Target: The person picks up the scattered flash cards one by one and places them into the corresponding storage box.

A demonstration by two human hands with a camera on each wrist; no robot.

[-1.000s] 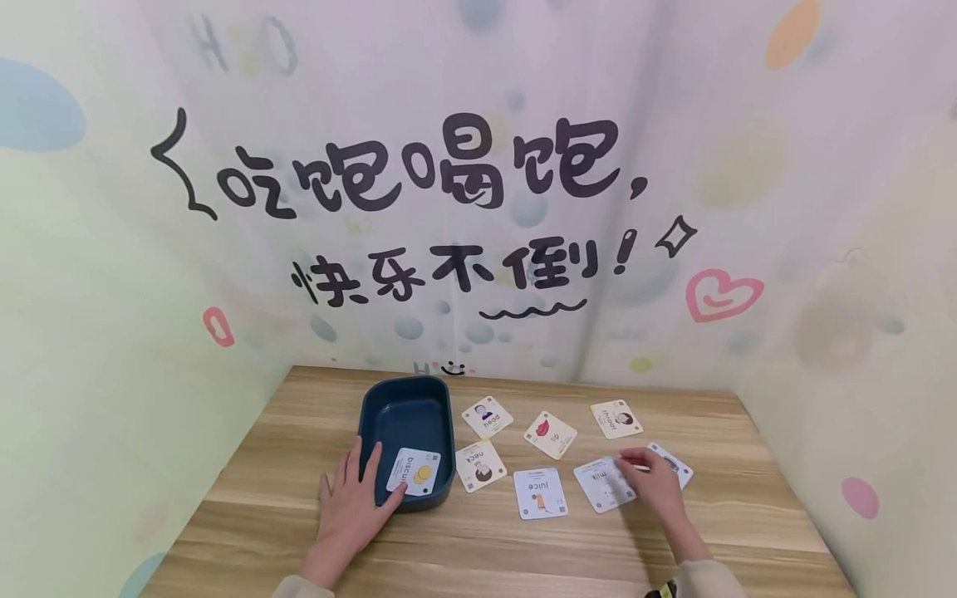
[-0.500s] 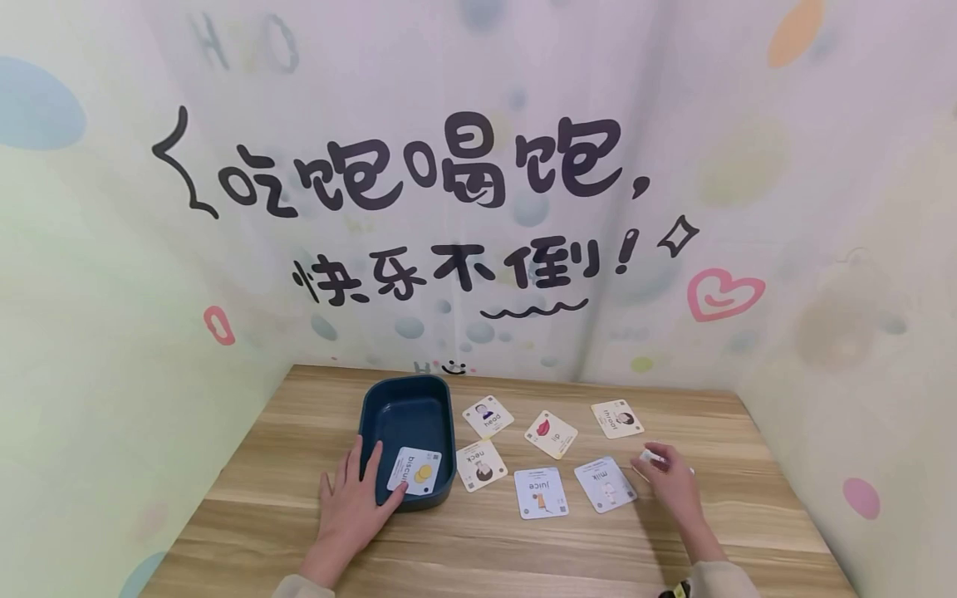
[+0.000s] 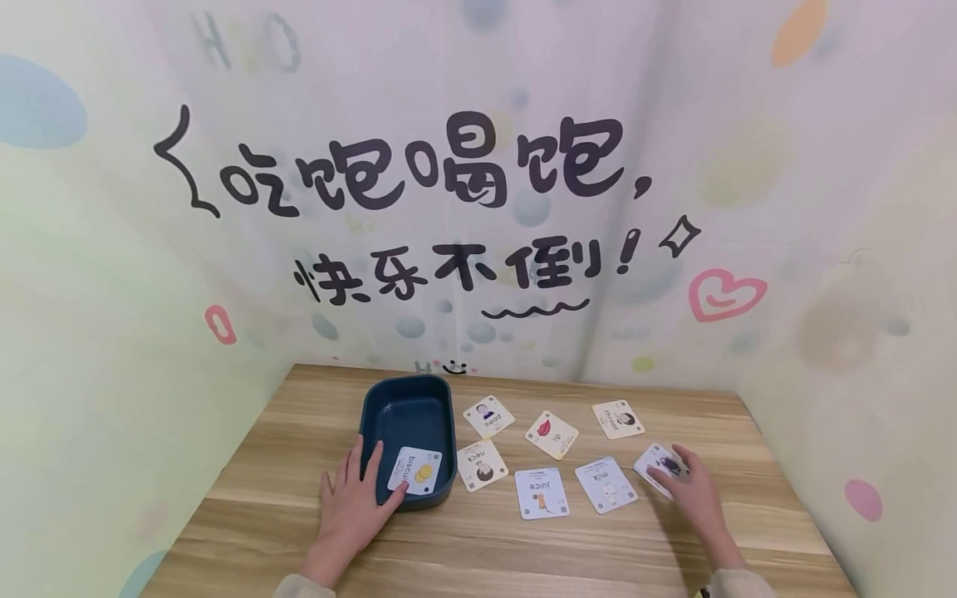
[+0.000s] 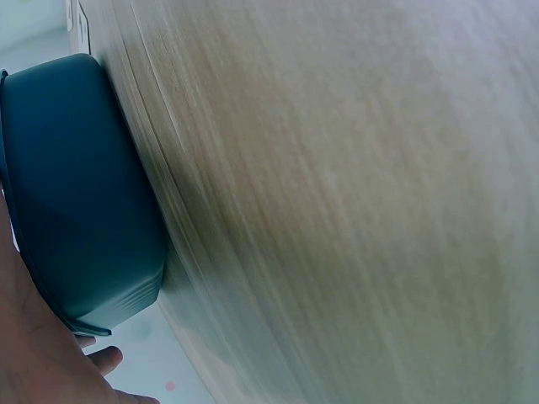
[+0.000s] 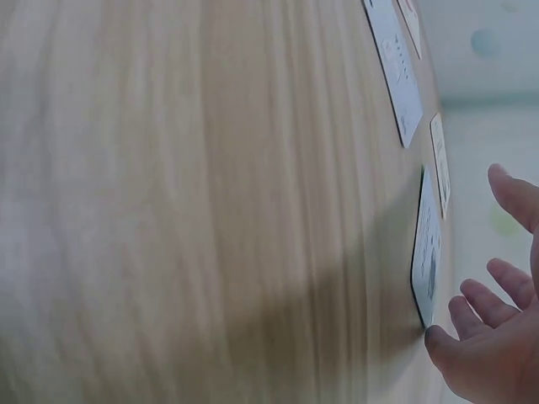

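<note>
In the head view my left hand (image 3: 353, 507) rests with spread fingers over the near left corner of a dark blue tray (image 3: 450, 415). Its thumb lies at the front rim, overlapping a biscuit picture card (image 3: 411, 467) inside. The left wrist view shows the tray's side wall (image 4: 84, 185) beside the hand. At the right, my right hand (image 3: 695, 486) has its fingers apart around a white card with a dark picture (image 3: 658, 462). In the right wrist view the thumb is at that card's (image 5: 427, 252) near edge, while the other fingers extend above.
On the wooden table (image 3: 523, 556) lie a juice card (image 3: 542, 486), a milk card (image 3: 607, 490), a neck card (image 3: 478, 475), a head card (image 3: 489, 425), a lip card (image 3: 557, 444) and a throat card (image 3: 624, 428). A printed wall hanging (image 3: 449, 332) stands behind the table.
My right hand has moved right from the milk card and spread its fingers. The dark-picture card, pinched and tilted half a second ago, now lies beside the milk card. My left hand stays put.
</note>
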